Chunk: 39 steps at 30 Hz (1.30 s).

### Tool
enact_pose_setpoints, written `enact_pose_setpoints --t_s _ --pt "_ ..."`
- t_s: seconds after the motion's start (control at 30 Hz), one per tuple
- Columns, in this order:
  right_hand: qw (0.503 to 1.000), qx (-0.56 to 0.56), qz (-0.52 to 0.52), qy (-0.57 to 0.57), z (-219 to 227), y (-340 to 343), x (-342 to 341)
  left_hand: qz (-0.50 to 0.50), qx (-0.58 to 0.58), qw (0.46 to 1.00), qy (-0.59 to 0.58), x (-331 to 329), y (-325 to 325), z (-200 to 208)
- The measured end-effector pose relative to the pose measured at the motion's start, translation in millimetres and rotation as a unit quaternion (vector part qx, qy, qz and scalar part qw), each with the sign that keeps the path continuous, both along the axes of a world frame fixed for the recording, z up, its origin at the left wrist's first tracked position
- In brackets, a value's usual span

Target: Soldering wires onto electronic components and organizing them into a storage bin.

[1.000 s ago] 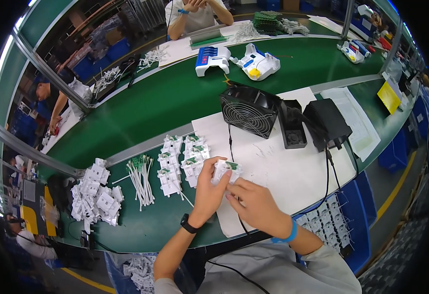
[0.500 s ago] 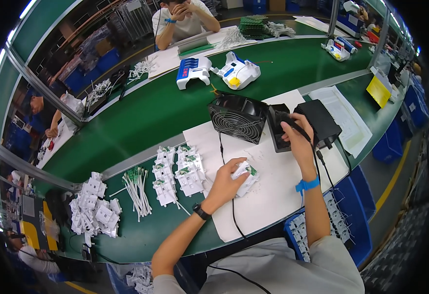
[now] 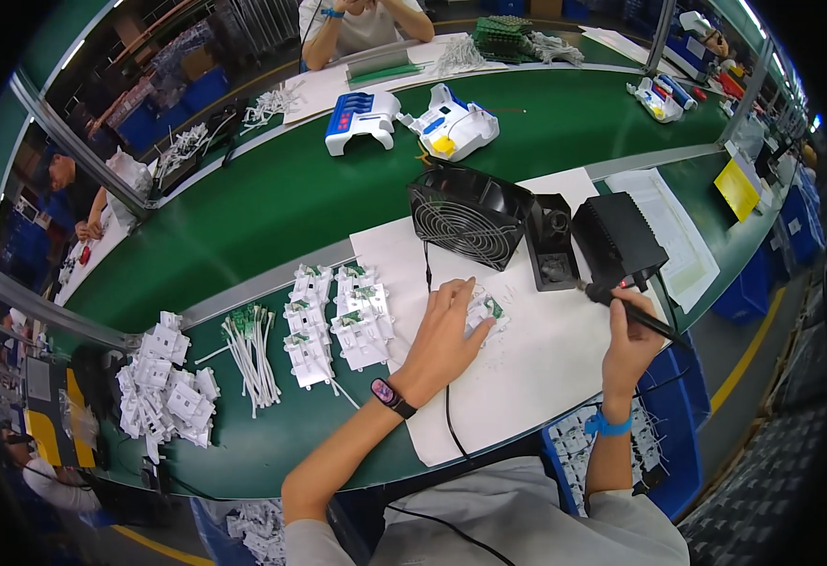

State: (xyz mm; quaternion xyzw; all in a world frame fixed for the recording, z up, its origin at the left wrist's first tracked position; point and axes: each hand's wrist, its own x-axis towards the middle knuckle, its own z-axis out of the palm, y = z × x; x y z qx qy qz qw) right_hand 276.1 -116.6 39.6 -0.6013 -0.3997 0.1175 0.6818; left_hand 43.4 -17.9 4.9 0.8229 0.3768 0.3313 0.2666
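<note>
On the white sheet, a white plastic part with a small green circuit board sits between the thumb and fingers of my left hand, which steadies it from its left side. My right hand grips a black soldering iron by its handle; the iron points left, apart from the white part. Just beyond the iron is its black stand, and to the right of that a black ribbed box. A black fan with a wire guard faces the work.
Rows of white parts with green boards, a bundle of white cables and a pile of white parts lie leftward. Blue-white housings stand beyond the fan. A blue bin is low right. Other people sit across the bench.
My right hand has drawn the soldering iron out of the stand and moved it right and nearer to me. The fingers of my left hand have shifted on the white part.
</note>
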Motion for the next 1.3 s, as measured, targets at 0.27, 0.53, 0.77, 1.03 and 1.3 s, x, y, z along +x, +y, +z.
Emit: enact_pose_setpoints --t_s 0.27,0.53,0.77,1.03,1.3 --pt "0.996 -0.003 0.073 0.046 -44.8 14.8 -9.0 -0.044 0.027 0.992 0.111 -16.1 -11.1 5.8" --pt "0.994 0.019 0.101 0.018 -63.3 17.0 -22.0 -0.083 0.088 0.983 0.138 -30.5 -11.6 -2.1" --pt "0.994 -0.010 0.109 0.016 -64.7 21.8 -21.3 -0.102 0.108 0.976 0.156 -32.0 -3.1 0.5" --pt "0.994 -0.004 0.107 0.005 -64.6 23.3 -25.4 -0.107 0.099 0.977 0.158 -34.0 -0.8 -1.0" --pt "0.992 -0.014 0.121 -0.031 -68.7 19.5 -20.5 -0.104 0.109 0.977 0.152 -33.7 -0.1 -1.9"
